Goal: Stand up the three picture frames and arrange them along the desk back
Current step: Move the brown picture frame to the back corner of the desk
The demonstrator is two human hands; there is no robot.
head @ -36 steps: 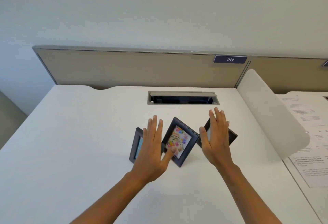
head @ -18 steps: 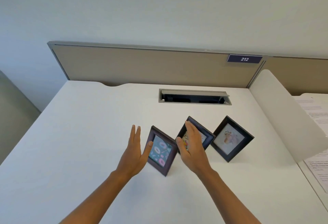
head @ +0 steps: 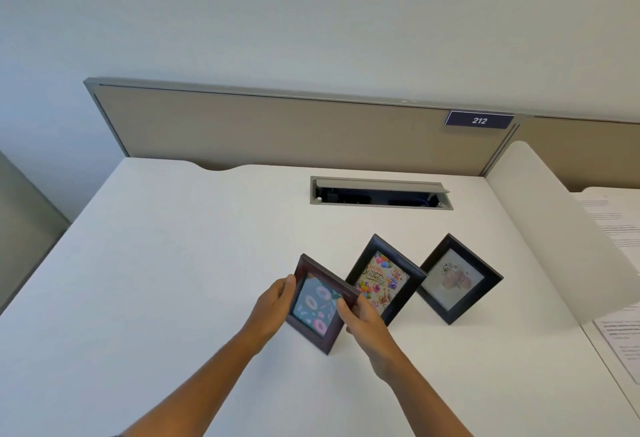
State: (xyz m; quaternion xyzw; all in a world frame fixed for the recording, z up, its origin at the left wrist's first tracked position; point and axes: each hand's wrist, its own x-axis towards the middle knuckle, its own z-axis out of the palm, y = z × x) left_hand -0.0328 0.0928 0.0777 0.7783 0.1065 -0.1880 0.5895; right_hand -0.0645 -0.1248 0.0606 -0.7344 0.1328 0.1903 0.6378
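Frames stand on the white desk (head: pixel 166 263), three of them, all tilted in this wide view and all well short of the beige partition (head: pixel 277 132) at the desk back. The donut frame (head: pixel 320 303) is nearest, clamped between both hands: the left hand (head: pixel 273 305) has its fingers curled round the left edge, and the right hand (head: pixel 363 320) pinches the right edge with the thumb on the front. Whether its lower corner rests on the desk or is just lifted clear, I cannot tell. Behind it and just beside it stands the birthday frame (head: pixel 384 279), partly hidden by the donut frame's upper right edge; whether the two touch is not clear. The flower frame (head: pixel 459 279) stands apart to the right, near the curved white divider (head: pixel 554 229). The main risk I see is a knock: carrying the donut frame rearward past its close neighbour could catch the birthday frame and tip it over, and that one could then fall against the flower frame. A second hazard is the open cable slot (head: pixel 381 192) in the desk, which lies between the frames and the back; a stand set down on its lip would probably leave a frame unsteady. A loose pinch on the smooth edges could also let the frame twist.
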